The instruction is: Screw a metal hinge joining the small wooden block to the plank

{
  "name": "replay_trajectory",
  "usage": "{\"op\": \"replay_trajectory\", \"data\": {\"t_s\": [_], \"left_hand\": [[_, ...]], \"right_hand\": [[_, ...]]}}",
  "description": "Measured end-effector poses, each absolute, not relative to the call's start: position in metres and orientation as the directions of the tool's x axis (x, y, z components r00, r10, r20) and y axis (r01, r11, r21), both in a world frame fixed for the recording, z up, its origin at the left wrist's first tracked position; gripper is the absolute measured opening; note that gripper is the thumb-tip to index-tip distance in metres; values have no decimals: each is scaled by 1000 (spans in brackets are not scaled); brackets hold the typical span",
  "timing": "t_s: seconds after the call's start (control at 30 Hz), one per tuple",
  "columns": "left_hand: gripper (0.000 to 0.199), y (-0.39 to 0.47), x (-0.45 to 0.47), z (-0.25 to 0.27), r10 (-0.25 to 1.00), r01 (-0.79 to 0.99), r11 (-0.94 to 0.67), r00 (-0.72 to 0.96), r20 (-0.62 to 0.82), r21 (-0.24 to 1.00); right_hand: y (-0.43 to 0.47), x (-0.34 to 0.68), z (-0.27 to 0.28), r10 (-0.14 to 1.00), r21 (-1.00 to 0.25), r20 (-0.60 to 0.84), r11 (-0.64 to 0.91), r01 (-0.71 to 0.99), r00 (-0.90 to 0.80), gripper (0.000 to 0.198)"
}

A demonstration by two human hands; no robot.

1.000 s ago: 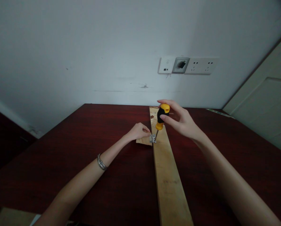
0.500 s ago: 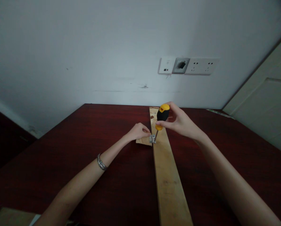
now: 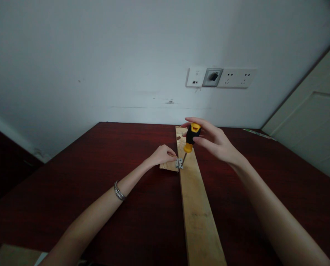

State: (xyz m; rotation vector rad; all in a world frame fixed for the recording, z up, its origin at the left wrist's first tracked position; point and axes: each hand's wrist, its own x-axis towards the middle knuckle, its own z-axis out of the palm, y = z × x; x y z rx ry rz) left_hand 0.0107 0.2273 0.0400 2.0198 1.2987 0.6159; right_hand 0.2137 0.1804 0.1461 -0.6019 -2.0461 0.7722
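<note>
A yellow-and-black screwdriver (image 3: 193,133) stands tilted, its tip on the right leaf of a small metal hinge (image 3: 181,166). My right hand (image 3: 216,142) holds its handle loosely between thumb and fingers, the index finger stretched out above it. The hinge bridges a long wooden plank (image 3: 199,207) and a short wooden piece (image 3: 168,166) at the plank's left side. With fingers closed, my left hand (image 3: 162,155) presses on the short piece, fingertips at the hinge's left leaf. Part of that piece is hidden under the hand.
All of this lies on a dark red tabletop (image 3: 126,147), which meets a pale wall (image 3: 126,66) at the back. Sockets (image 3: 237,78) are set in the wall. To the right stands a light panelled door (image 3: 317,122).
My right hand has loosened and turned about the screwdriver handle, its fingers now more stretched. The handle leans slightly farther right. My left hand stays in place.
</note>
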Motion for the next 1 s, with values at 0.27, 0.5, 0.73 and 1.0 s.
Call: {"op": "replay_trajectory", "data": {"t_s": [0.27,0.5,0.73,1.0], "left_hand": [[27,228,9,38,913,595,-306,404,52,743],[26,228,9,38,916,608,-292,399,34,738],[27,229,9,37,919,614,-291,392,37,734],[24,227,10,38,920,597,-282,390,36,751]], "right_hand": [[183,209,144,657,-635,637,744,210,-404,42],[180,211,148,617,-589,643,777,223,-454,35],[180,212,149,661,-647,650,740,182,-376,29],[178,213,152,648,-648,599,737,191,-470,33]]}}
